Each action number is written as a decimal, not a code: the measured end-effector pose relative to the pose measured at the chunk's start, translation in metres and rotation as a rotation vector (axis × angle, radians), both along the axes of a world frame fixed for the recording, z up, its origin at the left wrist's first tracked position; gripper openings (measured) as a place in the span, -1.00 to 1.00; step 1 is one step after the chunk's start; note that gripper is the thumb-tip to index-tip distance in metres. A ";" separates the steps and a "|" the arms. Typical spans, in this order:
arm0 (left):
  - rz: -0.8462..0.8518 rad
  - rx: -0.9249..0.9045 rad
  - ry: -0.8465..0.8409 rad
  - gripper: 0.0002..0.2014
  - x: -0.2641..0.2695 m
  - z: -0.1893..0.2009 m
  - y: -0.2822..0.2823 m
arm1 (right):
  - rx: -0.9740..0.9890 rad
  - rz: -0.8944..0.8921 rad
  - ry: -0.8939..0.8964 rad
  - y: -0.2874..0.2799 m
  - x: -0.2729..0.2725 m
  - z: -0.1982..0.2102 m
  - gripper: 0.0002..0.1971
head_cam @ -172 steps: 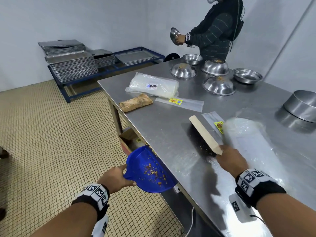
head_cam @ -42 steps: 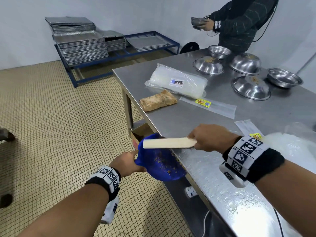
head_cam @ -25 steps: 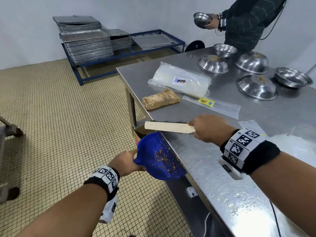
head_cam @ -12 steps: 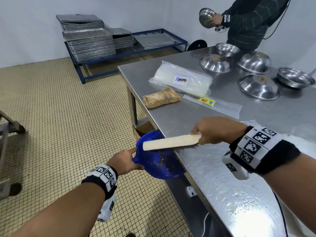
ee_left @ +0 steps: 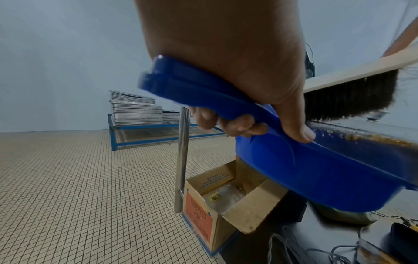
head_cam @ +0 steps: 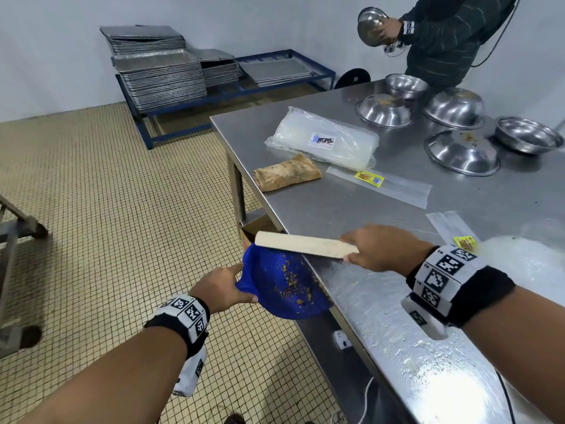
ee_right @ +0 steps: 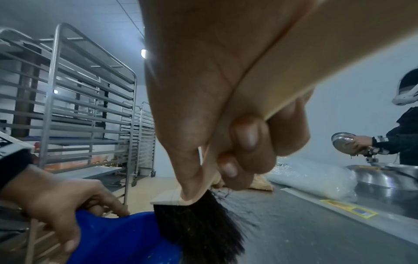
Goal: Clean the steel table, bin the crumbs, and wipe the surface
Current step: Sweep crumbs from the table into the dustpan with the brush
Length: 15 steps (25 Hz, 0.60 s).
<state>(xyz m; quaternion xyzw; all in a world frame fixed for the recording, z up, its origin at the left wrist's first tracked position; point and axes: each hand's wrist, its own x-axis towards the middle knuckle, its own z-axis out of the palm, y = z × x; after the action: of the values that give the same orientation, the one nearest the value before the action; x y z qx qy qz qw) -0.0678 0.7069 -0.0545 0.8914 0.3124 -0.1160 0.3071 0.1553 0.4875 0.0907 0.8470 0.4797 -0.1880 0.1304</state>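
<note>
The left hand [head_cam: 220,286] grips the handle of one blue dustpan [head_cam: 284,289], fingers curled under it and thumb on top, and holds the pan just below the near edge of the steel surface [head_cam: 351,206], its lip against that edge. Brown crumbs [head_cam: 290,280] lie scattered inside the pan, and the left wrist view shows more of them strung along the surface edge. The right hand [head_cam: 379,249] is clenched round the pale wooden back of one brush [head_cam: 305,244], which lies across the edge, its black bristles touching both the steel and the pan's mouth. Under the surface, beside the table leg [ee_left: 182,157], sits one open cardboard box [ee_left: 217,210] with an orange label and clear wrappers inside. Up on the surface I count one rolled flatbread [head_cam: 287,175], one big clear plastic bag [head_cam: 324,139] just behind it, two flat clear sleeves with yellow labels, and five steel bowls [head_cam: 461,151], three upside down and two upright. A sixth bowl is in the hands of a second person [head_cam: 443,41] at the far end. Against the wall one blue rack [head_cam: 232,90] carries four stacks of metal trays [head_cam: 159,75]. Near the right forearm the steel looks wet and glary.
</note>
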 end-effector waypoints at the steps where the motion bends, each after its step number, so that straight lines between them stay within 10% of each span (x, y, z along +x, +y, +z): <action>1: -0.003 -0.006 -0.006 -0.07 0.000 0.001 -0.001 | -0.019 0.017 0.019 -0.004 -0.003 -0.002 -0.57; 15: 0.003 -0.040 0.004 -0.06 -0.002 0.005 -0.007 | 0.091 -0.100 -0.090 -0.025 0.021 0.012 -0.56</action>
<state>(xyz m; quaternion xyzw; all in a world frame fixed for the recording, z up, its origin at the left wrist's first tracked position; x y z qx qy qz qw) -0.0699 0.6996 -0.0496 0.8844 0.3119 -0.1238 0.3245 0.1762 0.4630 0.1027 0.8826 0.4387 -0.1339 0.1035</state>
